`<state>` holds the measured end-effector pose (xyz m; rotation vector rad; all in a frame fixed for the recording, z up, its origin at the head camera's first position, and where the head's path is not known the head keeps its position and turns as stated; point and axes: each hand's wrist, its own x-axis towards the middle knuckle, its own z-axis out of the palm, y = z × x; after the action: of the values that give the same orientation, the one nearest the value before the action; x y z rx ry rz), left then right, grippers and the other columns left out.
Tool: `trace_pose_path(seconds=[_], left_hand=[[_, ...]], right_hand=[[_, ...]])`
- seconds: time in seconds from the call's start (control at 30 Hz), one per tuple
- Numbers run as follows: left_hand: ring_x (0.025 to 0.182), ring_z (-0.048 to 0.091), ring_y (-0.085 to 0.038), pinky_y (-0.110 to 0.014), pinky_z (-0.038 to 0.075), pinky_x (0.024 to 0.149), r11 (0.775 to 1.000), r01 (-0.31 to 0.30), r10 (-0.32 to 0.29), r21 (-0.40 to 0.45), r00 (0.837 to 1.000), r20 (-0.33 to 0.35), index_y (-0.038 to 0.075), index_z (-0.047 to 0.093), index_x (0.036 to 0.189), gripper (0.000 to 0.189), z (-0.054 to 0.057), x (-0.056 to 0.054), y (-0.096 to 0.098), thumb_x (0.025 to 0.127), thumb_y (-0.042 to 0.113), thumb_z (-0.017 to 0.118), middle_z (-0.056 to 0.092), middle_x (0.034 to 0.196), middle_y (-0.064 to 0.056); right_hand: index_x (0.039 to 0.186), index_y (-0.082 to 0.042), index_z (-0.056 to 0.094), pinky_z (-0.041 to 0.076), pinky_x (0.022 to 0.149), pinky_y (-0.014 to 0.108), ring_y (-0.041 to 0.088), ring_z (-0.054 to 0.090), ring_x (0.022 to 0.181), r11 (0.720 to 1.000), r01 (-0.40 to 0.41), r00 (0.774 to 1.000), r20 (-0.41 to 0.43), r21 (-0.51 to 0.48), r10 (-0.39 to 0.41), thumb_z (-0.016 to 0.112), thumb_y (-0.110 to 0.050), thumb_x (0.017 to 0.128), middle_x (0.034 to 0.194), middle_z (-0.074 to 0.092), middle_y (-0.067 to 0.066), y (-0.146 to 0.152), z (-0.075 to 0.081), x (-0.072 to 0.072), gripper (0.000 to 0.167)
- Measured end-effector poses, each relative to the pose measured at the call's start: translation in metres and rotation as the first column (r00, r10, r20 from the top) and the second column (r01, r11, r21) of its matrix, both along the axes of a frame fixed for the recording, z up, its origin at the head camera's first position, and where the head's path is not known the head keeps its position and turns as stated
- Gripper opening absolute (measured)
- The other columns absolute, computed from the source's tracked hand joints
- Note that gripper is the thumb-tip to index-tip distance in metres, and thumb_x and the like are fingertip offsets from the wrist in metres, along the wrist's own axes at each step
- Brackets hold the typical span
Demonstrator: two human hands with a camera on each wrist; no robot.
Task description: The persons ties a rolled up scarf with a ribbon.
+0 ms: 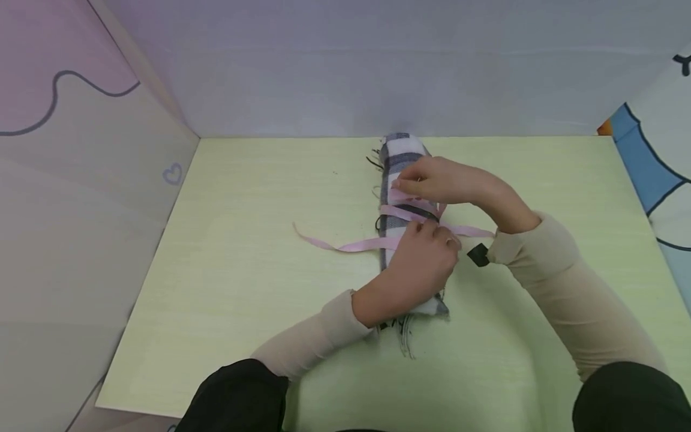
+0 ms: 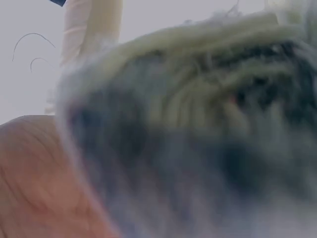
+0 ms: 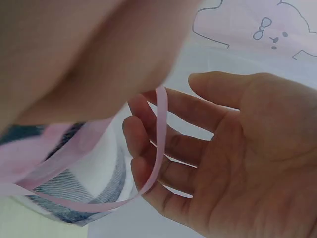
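Observation:
A rolled plaid scarf (image 1: pixel 398 159), white and dark grey with fringed ends, lies lengthwise on the table. Pink ribbon (image 1: pixel 363 245) is wound round its middle, one loose end trailing left. The left hand (image 1: pixel 423 258) lies over the roll, fingers curled on the ribbon near the crossing. Above it the right hand (image 1: pixel 445 180) has curled fingertips at a pink loop over the scarf. In the right wrist view, a ribbon strand (image 3: pixel 161 119) runs across the right hand's curled fingers (image 3: pixel 173 144); the blurred left hand (image 3: pixel 89 64) hides part. The left wrist view shows the blurred scarf end (image 2: pixel 198 129) beside the palm (image 2: pixel 39 173).
The pale yellow-green table (image 1: pixel 243 300) reaches a grey back wall (image 1: pixel 324 90). A printed panel (image 1: pixel 81 210) stands on the left, another with blue shapes (image 1: pixel 648 162) on the right. Beside the right cuff is a small black piece (image 1: pixel 478 255).

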<state>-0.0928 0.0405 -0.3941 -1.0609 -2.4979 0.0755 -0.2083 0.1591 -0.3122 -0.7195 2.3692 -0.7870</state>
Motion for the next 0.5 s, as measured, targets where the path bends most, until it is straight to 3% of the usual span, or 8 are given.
trace_pose_path(seconds=[0.2, 0.27, 0.37, 0.5], left_hand=[[0.104, 0.066, -0.018, -0.040, 0.049, 0.093, 0.993, -0.040, 0.041, 0.114, 0.999, -0.005, 0.024, 0.080, 0.100, 0.029, 0.005, -0.012, -0.017, 0.107, 0.037, 0.055, 0.077, 0.106, 0.006], [0.103, 0.066, -0.018, -0.040, 0.049, 0.092, 0.982, -0.059, 0.054, 0.178, 0.998, 0.029, 0.023, 0.080, 0.102, 0.030, 0.008, -0.019, -0.026, 0.108, 0.037, 0.053, 0.077, 0.107, 0.006], [0.098, 0.068, -0.019, -0.040, 0.050, 0.090, 0.953, -0.116, 0.090, 0.278, 0.990, 0.106, 0.021, 0.078, 0.104, 0.028, 0.011, -0.031, -0.041, 0.109, 0.035, 0.053, 0.078, 0.105, 0.005], [0.084, 0.066, -0.022, -0.041, 0.051, 0.082, 0.894, -0.236, 0.145, 0.381, 0.957, 0.251, 0.016, 0.073, 0.100, 0.022, 0.015, -0.048, -0.061, 0.107, 0.031, 0.059, 0.075, 0.093, 0.001]], right_hand=[[0.081, -0.009, 0.062, 0.034, 0.060, 0.033, 0.013, 0.029, 0.055, 0.999, 0.034, 0.999, -0.002, -0.018, -0.034, 0.045, -0.026, 0.112, 0.063, 0.036, -0.002, 0.004, -0.008, -0.001, 0.040], [0.096, -0.007, 0.072, 0.039, 0.066, 0.035, 0.015, 0.040, 0.061, 0.999, 0.032, 0.999, 0.008, -0.021, -0.032, 0.045, -0.024, 0.112, 0.070, 0.051, 0.000, 0.005, -0.011, -0.002, 0.036], [0.117, -0.006, 0.075, 0.046, 0.079, 0.037, 0.018, 0.058, 0.080, 0.999, 0.028, 1.000, 0.011, -0.021, -0.028, 0.045, -0.021, 0.112, 0.097, 0.072, 0.007, 0.006, -0.015, -0.003, 0.034], [0.134, -0.005, 0.069, 0.051, 0.089, 0.044, 0.027, 0.066, 0.100, 0.998, 0.059, 0.998, 0.006, -0.020, -0.059, 0.045, -0.022, 0.112, 0.126, 0.072, 0.014, 0.009, -0.019, -0.001, 0.037]])
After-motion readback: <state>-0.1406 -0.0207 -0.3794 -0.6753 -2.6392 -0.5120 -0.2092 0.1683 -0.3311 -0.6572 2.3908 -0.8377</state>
